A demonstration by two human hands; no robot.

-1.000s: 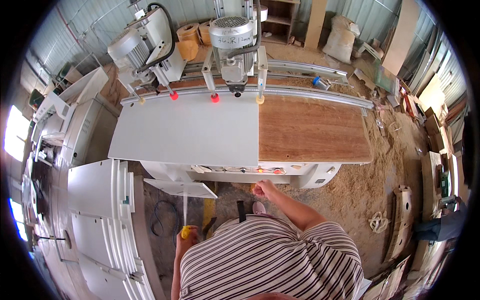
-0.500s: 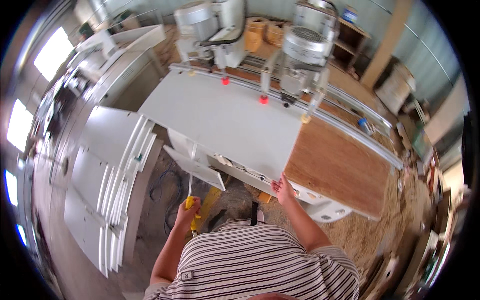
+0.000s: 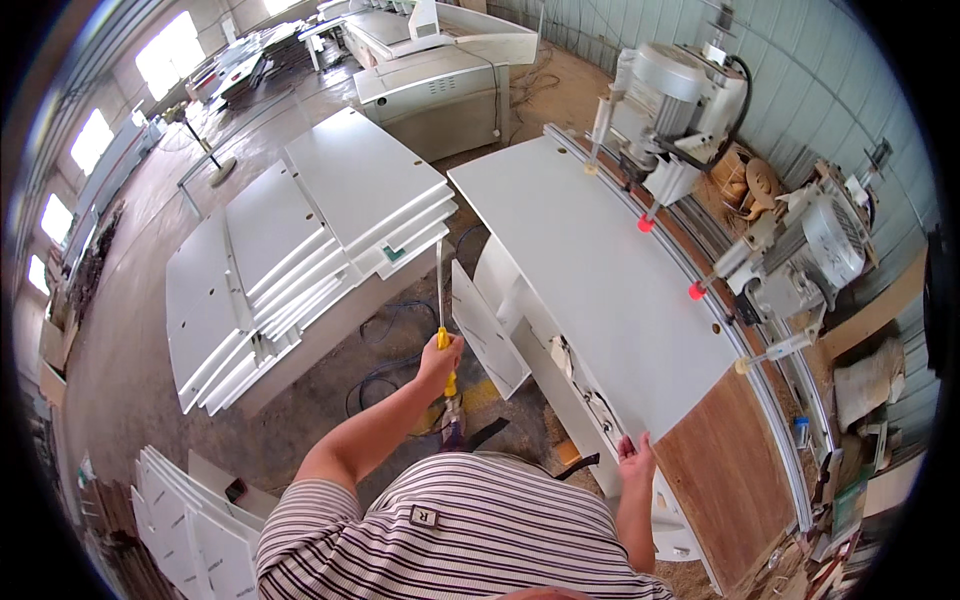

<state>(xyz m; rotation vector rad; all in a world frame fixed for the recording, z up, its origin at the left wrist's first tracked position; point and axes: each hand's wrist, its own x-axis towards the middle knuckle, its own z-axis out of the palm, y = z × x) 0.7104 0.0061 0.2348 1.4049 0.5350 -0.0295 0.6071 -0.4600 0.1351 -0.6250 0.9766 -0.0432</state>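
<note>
My left hand (image 3: 438,363) is closed around the yellow handle of an air blow gun (image 3: 443,338). Its long, thin metal nozzle points up and away, between the panel stack and the machine. My right hand (image 3: 635,462) has its fingers apart at the near edge of a large white panel (image 3: 600,260); whether it touches the edge I cannot tell. That panel lies flat on the machine bed, beside a brown wooden board (image 3: 730,470). Red-tipped pressers (image 3: 646,222) stand along the panel's far edge.
Two motor heads (image 3: 665,85) rise behind the panel. To the left stands a stack of white panels (image 3: 360,165), with more white panels (image 3: 195,535) at lower left. A dark hose (image 3: 375,385) lies on the floor. A small white door (image 3: 487,335) hangs out from the machine.
My view has swung left, so the panel stack and more floor show. My left hand has carried the blow gun toward the stack. My right hand stays by the panel's near edge.
</note>
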